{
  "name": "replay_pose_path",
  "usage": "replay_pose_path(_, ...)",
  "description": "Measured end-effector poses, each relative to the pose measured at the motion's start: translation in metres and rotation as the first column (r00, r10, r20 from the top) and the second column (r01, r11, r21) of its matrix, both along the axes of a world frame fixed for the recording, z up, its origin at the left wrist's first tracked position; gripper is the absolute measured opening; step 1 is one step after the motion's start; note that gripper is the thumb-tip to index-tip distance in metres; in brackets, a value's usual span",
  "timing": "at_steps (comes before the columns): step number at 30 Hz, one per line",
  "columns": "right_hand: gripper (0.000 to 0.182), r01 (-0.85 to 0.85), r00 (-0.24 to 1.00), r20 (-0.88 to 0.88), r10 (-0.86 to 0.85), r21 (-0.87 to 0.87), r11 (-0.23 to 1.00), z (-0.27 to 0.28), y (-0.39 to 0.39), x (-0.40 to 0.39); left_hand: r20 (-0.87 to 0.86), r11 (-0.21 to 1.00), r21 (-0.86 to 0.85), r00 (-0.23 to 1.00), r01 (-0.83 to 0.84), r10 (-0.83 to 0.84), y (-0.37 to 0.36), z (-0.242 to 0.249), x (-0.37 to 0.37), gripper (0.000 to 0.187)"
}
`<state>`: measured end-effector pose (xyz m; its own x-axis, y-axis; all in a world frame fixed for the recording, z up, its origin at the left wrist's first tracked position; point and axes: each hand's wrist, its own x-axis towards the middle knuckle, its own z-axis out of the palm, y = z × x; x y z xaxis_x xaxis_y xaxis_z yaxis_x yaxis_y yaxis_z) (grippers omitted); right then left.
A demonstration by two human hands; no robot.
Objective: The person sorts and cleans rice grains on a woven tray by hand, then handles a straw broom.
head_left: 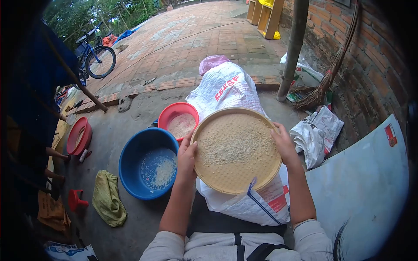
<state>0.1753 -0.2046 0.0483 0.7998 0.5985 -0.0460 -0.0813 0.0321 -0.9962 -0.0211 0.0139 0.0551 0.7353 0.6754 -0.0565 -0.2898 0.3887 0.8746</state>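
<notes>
my two bare hands hold a round, shallow woven tray at opposite sides, in front of my body. my left hand [187, 158] is closed on the tray's left rim, its thumb along the edge and the fingertips partly hidden. my right hand [286, 145] grips the right rim, slightly higher, its thumb over the edge; the fingers beneath are out of sight. both forearms reach forward from pale, pushed-up sleeves, the left forearm [177, 204] leaning inward toward my wrist, the right forearm [302, 191] slanting inward likewise, so that the arms frame the tray. the woven tray [226, 179] lies over white sacks; whether its underside touches them, i cannot tell. loose grain [235, 143] is spread across its upper and middle part, with a greyer patch near the center; the weave shows bare toward my body.

beyond the tray, a white sack [209, 93] with red print lies on the ground. to the left of the tray stands a blue basin [129, 161] holding pale grains, and a smaller red basin [165, 114] with similar contents sits beside it, near my left hand. a green sack [106, 198] lies crumpled left of the blue basin.
</notes>
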Motion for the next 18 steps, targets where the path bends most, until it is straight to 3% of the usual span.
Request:
replay_pose_path(5,0.052,-0.331,0.922,0.208,0.327,-0.016,0.943,0.014,0.076,-0.052,0.076,0.988,-0.072,0.987,-0.138,0.143,0.059,-0.006,-0.077,0.041)
replay_pose_path(8,0.056,-0.347,0.9,0.264,0.348,-0.05,0.936,0.009,0.09,-0.062,0.077,0.986,-0.052,0.984,-0.156,0.16,0.067,-0.01,-0.089,0.041)
replay_pose_path(10,0.054,-0.312,0.918,0.24,0.317,-0.057,0.948,0.013,0.075,-0.054,0.09,0.988,-0.051,0.984,-0.149,0.153,0.058,-0.008,-0.078,0.041)
replay_pose_path(12,0.05,-0.272,0.959,0.088,0.27,0.009,0.962,0.005,0.044,-0.032,0.048,0.998,-0.019,0.997,-0.059,0.059,0.04,-0.004,-0.046,0.041)
replay_pose_path(14,0.043,-0.128,0.984,0.111,0.14,-0.109,0.986,-0.004,0.006,-0.011,-0.059,1.0,0.03,0.998,-0.005,0.007,0.016,-0.007,-0.012,0.043)
replay_pose_path(16,0.039,0.011,0.995,0.096,0.011,-0.231,0.973,-0.004,-0.03,-0.003,-0.054,0.993,0.081,0.995,0.086,-0.081,-0.01,-0.013,0.015,0.047)
replay_pose_path(18,0.039,0.071,0.993,0.112,-0.045,-0.236,0.969,-0.014,-0.047,0.002,-0.096,0.985,0.07,0.984,0.158,-0.151,-0.033,-0.007,0.027,0.049)
